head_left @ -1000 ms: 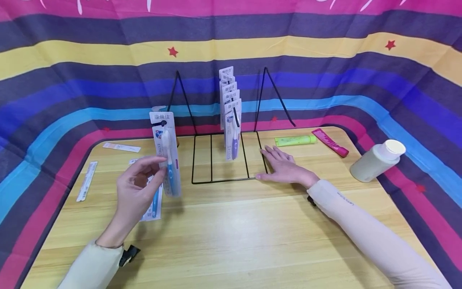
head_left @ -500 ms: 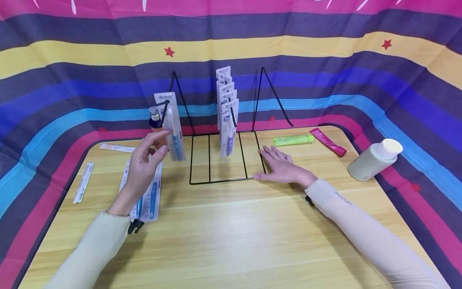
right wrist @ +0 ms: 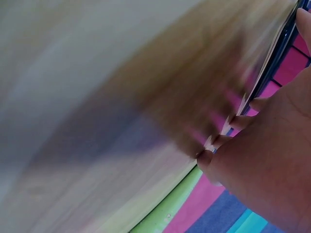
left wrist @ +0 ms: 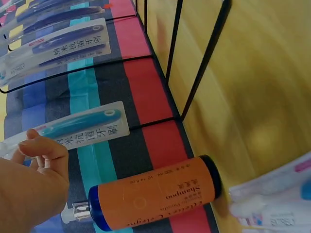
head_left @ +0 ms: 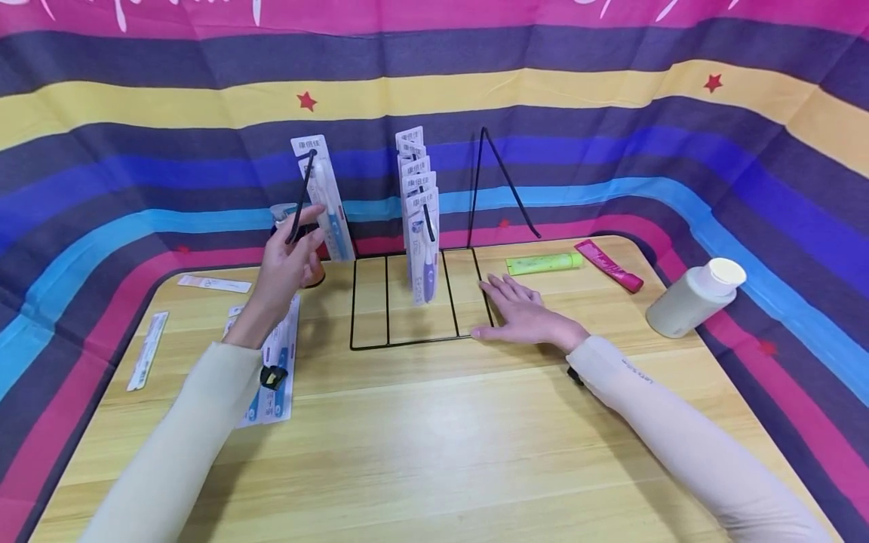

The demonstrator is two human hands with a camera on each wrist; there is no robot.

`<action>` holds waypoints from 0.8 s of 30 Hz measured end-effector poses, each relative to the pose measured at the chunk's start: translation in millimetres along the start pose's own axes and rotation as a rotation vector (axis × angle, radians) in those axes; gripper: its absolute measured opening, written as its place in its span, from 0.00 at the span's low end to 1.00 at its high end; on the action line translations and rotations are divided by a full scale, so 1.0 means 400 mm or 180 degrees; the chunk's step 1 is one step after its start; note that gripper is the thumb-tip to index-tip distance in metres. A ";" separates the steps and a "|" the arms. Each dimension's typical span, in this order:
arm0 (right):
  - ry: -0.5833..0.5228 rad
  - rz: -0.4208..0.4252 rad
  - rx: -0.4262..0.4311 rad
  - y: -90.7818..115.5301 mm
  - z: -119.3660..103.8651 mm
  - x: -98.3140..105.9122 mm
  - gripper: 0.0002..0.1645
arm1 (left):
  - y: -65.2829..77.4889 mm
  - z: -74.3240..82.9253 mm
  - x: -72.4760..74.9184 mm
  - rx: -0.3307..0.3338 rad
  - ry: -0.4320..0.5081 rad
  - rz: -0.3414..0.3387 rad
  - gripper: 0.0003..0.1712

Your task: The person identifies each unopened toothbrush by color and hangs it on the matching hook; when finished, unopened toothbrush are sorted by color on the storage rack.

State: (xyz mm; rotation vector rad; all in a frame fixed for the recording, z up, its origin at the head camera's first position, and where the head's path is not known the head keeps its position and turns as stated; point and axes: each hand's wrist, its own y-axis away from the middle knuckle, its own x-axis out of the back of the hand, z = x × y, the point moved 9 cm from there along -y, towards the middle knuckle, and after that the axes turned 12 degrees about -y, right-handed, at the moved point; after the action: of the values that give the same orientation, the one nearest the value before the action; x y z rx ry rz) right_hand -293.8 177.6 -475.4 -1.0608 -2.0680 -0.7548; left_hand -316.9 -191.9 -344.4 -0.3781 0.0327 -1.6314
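From the head camera, the left hand (head_left: 288,260) pinches a toothbrush pack (head_left: 324,197) at the rack's (head_left: 407,302) left hook (head_left: 301,197); threading its hole seems next. The right hand (head_left: 523,313) lies flat, steadying the rack. At the left wrist, fingertips (left wrist: 41,148) grip the pack (left wrist: 80,128).

Head view: from above and behind the hands, facing forward and down across the wooden table (head_left: 434,445) to the striped cloth (head_left: 611,143) behind, far enough to take in both arms and the whole wire rack (head_left: 407,302).

Left wrist view: tipped sideways, very close behind the left hand (left wrist: 29,189), facing the cloth, the rack's bars (left wrist: 201,63), a carded toothbrush (left wrist: 80,130) and an orange bottle (left wrist: 155,193). Shared with the head view: rack, toothbrush (head_left: 326,200), table edge.

Right wrist view: pressed close beside the right hand (right wrist: 265,160), low over the table, heavily blurred. Shared with the head view: right hand (head_left: 523,313), tabletop, cloth.
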 end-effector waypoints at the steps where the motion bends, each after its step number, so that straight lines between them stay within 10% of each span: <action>1: 0.0009 0.0000 0.0005 -0.001 0.000 0.000 0.67 | -0.007 -0.002 0.000 0.0034 -0.0034 0.0014 0.27; 13: 0.0004 -0.0010 -0.0001 0.002 -0.008 0.002 0.67 | -0.030 -0.004 0.012 -0.0105 0.0026 0.0067 0.28; 24: -0.0007 -0.0021 -0.0011 0.005 -0.006 -0.002 0.67 | 0.066 0.032 0.054 -0.0345 -0.0416 0.0216 0.28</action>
State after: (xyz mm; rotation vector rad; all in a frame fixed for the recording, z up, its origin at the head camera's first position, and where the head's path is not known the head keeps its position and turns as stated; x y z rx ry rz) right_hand -291.1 176.6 -474.3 -1.0576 -2.0739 -0.7611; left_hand -289.2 -213.2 -333.8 -0.5604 0.0349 -1.5388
